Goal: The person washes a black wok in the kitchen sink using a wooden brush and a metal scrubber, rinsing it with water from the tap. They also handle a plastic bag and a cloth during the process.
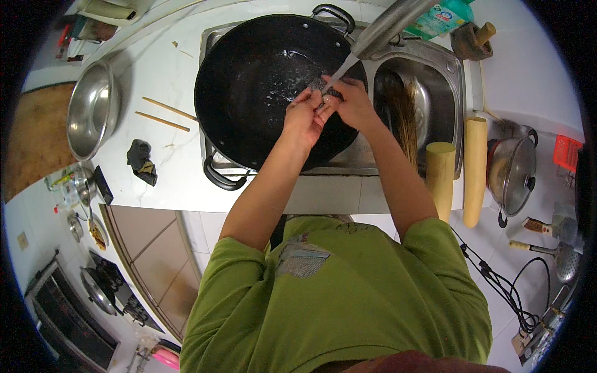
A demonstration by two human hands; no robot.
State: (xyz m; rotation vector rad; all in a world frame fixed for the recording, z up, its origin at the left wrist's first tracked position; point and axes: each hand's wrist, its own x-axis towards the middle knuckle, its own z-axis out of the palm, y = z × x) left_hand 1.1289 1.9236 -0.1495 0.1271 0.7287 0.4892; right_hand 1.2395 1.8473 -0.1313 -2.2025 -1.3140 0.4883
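Over a large black wok (247,116) resting on the steel sink, my left hand (305,114) and my right hand (354,102) meet at a grey mesh-like scouring pad (320,85). A stream of water (342,71) runs from the metal faucet (392,28) onto the pad and fingers. The right fingers curl over the pad, and the left fingers hold it from the other side. Wet, shiny patches show on the wok's inner surface. Part of the pad is hidden by the fingers.
Right of the wok, a bundled-twig brush (406,121) lies in the sink basin (440,88). Two chopsticks (163,121), a dark crumpled cloth (141,158) and a steel bowl (93,112) are on the counter at left. Two pale wooden cylinders (475,172) and a lidded pot (512,177) stand at right.
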